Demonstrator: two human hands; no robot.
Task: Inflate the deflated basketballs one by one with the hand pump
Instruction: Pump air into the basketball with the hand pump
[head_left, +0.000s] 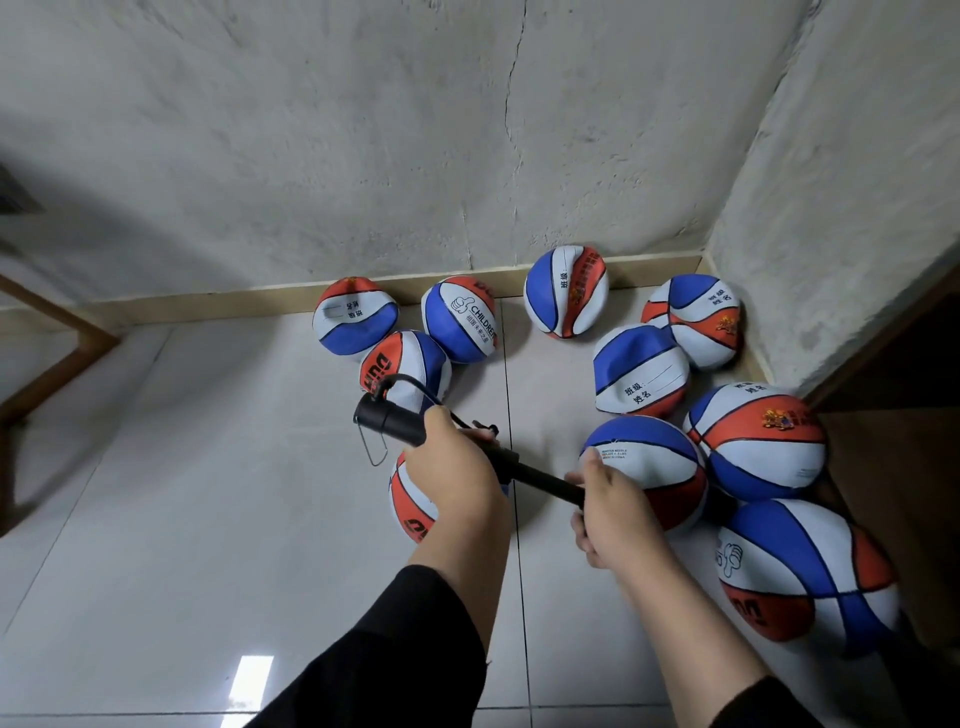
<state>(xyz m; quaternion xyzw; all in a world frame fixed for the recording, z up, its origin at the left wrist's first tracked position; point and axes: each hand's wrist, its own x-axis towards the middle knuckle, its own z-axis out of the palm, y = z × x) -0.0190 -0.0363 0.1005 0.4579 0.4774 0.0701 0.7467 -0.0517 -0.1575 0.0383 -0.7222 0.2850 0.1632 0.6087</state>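
I see both arms reaching forward and down over the tiled floor (208, 519), black sleeves pushed back from the wrists. My left hand (452, 462) is clenched around the thick black barrel of the hand pump (400, 423), knuckles up, the barrel's capped end sticking out to the left with a thin hose looping off it and a wire clip hanging below. The pump lies slanted, its slim rod running down and right to my right hand (605, 512), which is curled around the handle end; the fingers wrap under, so I cannot see the handle itself. The rod shows drawn out between the two hands.

Under the left hand sits a red-and-white ball (413, 512), partly hidden by the wrist. Just beside the right hand's knuckles rests a blue-topped basketball (649, 467). Whether the hose reaches any ball, I cannot tell.

The other basketballs crowd the far right corner of the floor: several along the far skirting, dented and slack, and more against the right wall, including a crumpled blue-and-white one (641, 369).
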